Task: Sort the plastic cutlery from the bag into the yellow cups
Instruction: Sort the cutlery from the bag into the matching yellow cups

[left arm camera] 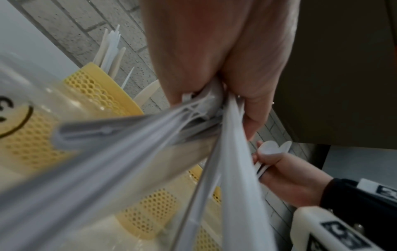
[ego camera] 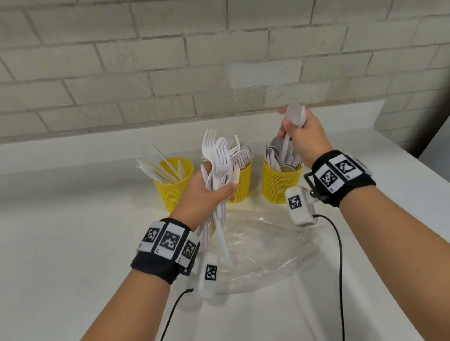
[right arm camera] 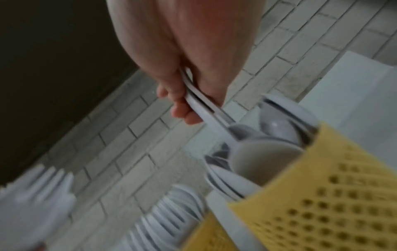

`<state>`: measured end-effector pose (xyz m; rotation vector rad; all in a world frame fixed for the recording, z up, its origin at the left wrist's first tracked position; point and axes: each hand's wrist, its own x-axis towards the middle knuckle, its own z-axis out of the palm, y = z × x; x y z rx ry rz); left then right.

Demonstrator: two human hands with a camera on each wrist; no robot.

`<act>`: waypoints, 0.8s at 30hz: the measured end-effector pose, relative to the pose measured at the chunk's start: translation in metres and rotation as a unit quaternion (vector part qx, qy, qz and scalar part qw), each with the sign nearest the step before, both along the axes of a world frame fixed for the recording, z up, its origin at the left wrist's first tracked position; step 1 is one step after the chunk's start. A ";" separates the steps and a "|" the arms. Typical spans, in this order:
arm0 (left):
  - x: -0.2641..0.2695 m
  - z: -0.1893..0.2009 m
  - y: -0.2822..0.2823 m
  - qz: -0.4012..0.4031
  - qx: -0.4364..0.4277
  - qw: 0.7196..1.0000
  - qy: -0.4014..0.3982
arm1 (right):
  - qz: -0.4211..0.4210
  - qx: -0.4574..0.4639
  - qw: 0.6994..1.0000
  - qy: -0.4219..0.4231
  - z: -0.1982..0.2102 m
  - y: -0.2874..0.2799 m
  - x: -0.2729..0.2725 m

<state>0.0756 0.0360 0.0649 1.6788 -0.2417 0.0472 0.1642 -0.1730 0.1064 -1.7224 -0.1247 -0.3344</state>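
Three yellow mesh cups stand in a row on the white counter: the left cup (ego camera: 175,186) holds knives, the middle cup (ego camera: 243,182) forks, the right cup (ego camera: 279,184) spoons. My left hand (ego camera: 206,191) grips a bundle of white forks (ego camera: 218,160) and other cutlery upright in front of the middle cup, handles hanging down. My right hand (ego camera: 302,134) holds two white spoons (ego camera: 294,115) above the right cup, their handles pointing down into it. In the right wrist view the spoon handles (right arm camera: 206,105) run from my fingers to the spoon cup (right arm camera: 322,186).
A clear plastic bag (ego camera: 260,252) lies flat and crumpled on the counter just in front of the cups. A grey brick wall (ego camera: 205,47) rises behind the counter. The counter's right edge (ego camera: 416,155) runs close to my right wrist. Cables trail from both wristbands.
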 end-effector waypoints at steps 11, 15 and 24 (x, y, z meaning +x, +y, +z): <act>0.003 0.002 -0.002 0.001 -0.021 1.000 0.018 | -0.027 -0.080 0.996 -0.013 -0.015 -0.003 0.011; 0.002 0.004 -0.005 -0.002 -0.043 0.999 0.026 | -0.011 -0.294 0.956 0.022 -0.027 -0.002 0.017; 0.004 0.005 -0.005 0.010 -0.054 0.998 0.033 | -0.030 -0.460 0.888 0.007 -0.028 0.000 0.014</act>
